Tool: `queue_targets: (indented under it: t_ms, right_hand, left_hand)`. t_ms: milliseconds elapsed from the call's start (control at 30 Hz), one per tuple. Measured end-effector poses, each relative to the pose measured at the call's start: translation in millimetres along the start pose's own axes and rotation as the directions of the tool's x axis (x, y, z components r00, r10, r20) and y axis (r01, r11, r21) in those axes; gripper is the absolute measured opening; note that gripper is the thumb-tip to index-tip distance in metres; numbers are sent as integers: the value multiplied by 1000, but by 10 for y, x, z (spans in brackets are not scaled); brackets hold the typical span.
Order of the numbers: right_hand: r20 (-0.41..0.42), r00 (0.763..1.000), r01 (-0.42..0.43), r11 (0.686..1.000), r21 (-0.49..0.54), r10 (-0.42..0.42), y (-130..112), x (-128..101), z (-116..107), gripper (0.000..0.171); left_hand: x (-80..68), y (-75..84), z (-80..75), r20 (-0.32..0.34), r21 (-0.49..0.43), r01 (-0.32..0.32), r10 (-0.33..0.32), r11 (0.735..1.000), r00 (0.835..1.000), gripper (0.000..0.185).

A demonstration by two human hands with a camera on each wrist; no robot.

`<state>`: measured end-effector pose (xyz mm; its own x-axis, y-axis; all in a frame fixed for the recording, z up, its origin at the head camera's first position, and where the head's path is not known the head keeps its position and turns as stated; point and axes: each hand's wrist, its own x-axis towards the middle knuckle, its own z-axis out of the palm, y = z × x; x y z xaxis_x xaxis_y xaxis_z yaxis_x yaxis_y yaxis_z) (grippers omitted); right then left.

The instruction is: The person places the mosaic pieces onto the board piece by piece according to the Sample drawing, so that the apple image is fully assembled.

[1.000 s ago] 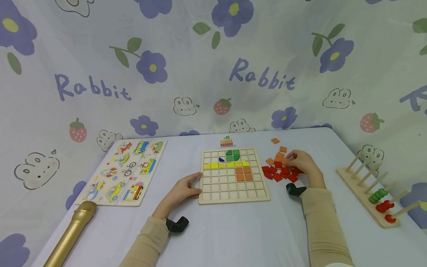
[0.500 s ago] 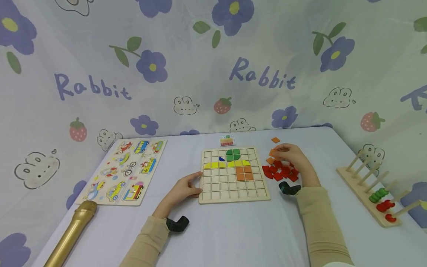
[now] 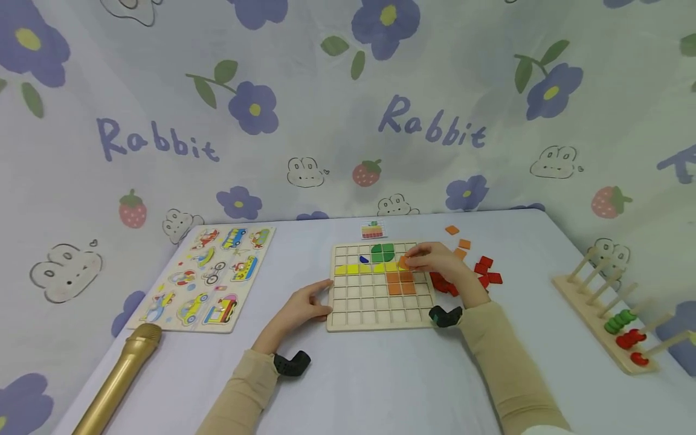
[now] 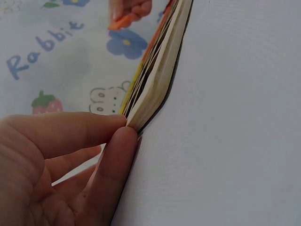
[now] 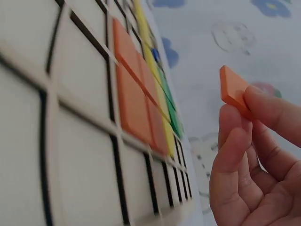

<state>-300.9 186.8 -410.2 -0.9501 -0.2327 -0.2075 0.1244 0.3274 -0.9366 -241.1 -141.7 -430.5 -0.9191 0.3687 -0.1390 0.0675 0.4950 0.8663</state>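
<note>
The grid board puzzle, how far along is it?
Early on, by the look of it. The grid board already holds two green pieces, a blue piece, a yellow row and a block of four orange squares. The right hand pinches another orange tile above the board, while the left hand steadies its edge. Most cells are bare, and loose red tiles wait beside it.

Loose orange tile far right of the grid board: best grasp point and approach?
Take the orange tile by two opposite side edges, coming straight down from above. It lies flat and thin on the table, so only its edges offer purchase. It sits apart from the other tiles, leaving room for fingers on both sides.
</note>
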Motion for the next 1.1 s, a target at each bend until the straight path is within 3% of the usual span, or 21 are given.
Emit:
queue_targets:
  t_ms: [133,233,400,700,900,1100]
  right_hand:
    - [43,998,48,988,-146,-43,-60,143,252,25]
    - [66,994,103,961,-257,-89,-68,225,396,18]
    - [40,993,121,908,-402,-114,-74,248,530,11]
    - [14,993,110,840,-532,-121,-68,260,595,9]
    - [-11,985,151,878,-454,-175,-47,145,336,21]
    - [-124,987,51,926,-374,-104,83,-47,-147,29]
  left_hand:
    - [7,-26,-2,-8,-7,6,-6,1000,1000,64]
    - [-37,61,-5,-5,-14,18,-18,1000,1000,64]
    - [70,-130,30,-13,-2,32,-32,999,999,66]
    - [133,-252,16,-7,-18,21,-21,1000,1000,67]
    - [148,-257,28,-1,-12,17,-17,1000,1000,66]
    - [65,-107,4,10,-17,20,-20,1000,1000,66]
